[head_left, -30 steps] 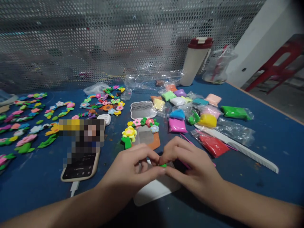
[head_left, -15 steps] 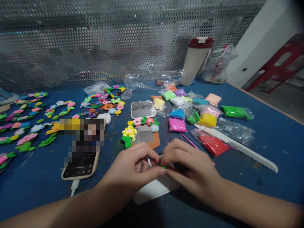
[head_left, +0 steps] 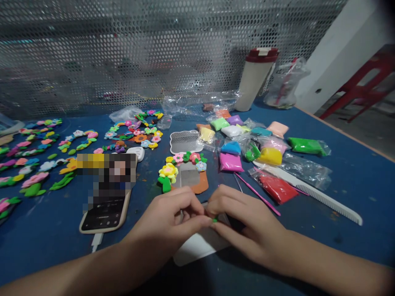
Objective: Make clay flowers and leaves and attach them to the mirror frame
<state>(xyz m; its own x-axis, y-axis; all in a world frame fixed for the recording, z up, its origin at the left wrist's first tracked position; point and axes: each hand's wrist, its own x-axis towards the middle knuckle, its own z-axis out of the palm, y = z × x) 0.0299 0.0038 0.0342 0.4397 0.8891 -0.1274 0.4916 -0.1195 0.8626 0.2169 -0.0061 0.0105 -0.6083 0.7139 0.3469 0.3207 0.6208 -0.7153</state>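
A small bit of green clay (head_left: pixel 215 220) shows between the fingertips of my two hands. My left hand (head_left: pixel 175 218) is closed, thumb and forefinger pinched at the clay. From the other side my right hand (head_left: pixel 243 218) pinches the same bit, its fingers curled over it. Most of the clay is hidden by my fingers. Below the hands lies a white flat board (head_left: pixel 200 246), partly covered by them. Just beyond stands out a brown-framed mirror (head_left: pixel 202 183), flat on the table, with clay flowers (head_left: pixel 168 172) and green leaves along its top and left side.
Bags of coloured clay (head_left: pixel 231 162) lie to the right, near a white comb (head_left: pixel 327 199) and a pink stick tool (head_left: pixel 259 195). A phone (head_left: pixel 105 213) on a cable and several flower-decorated frames (head_left: pixel 78 142) are at left. A tumbler (head_left: pixel 256 80) stands behind.
My right hand has shifted slightly left and down, and my fingertips have moved a little around the green clay. The other things on the table stay in place.
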